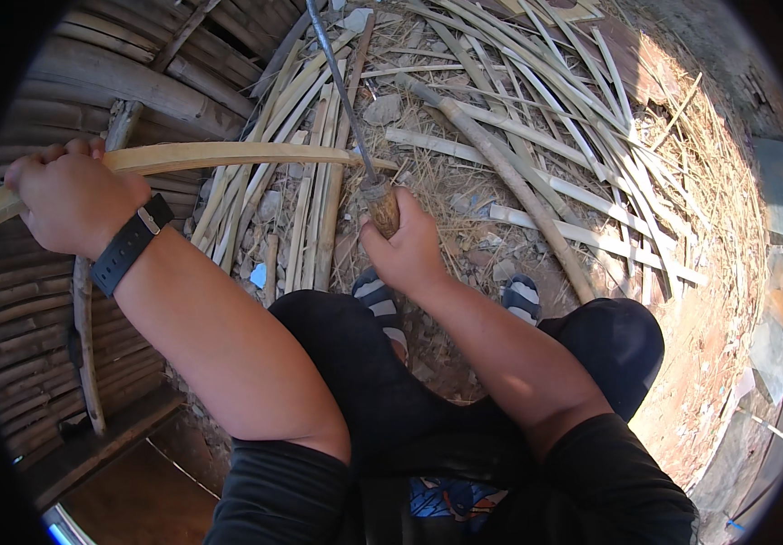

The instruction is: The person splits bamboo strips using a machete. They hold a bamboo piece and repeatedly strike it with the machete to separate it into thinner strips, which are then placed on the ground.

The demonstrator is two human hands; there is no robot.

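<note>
My left hand (pixel 78 195), a dark watch strap at its wrist, is closed round a pale split bamboo strip (pixel 219 154). The strip bends out past both sides of the fist, and its narrow end reaches the knife. In my right hand (pixel 409 250) is the wooden handle of a long knife (pixel 340 95). Its thin grey blade points away and slightly left, with the far end cut off by the picture's edge. Blade and strip cross just beyond the handle; whether they touch, I cannot tell.
Cut bamboo strips (pixel 582 154) lie heaped on the littered ground ahead, with more (pixel 314 195) at centre left. A thicker bamboo pole (pixel 500 168) slants across them. A bamboo slat wall (pixel 33 318) stands close on the left. My sandalled feet (pixel 523 300) are below my hands.
</note>
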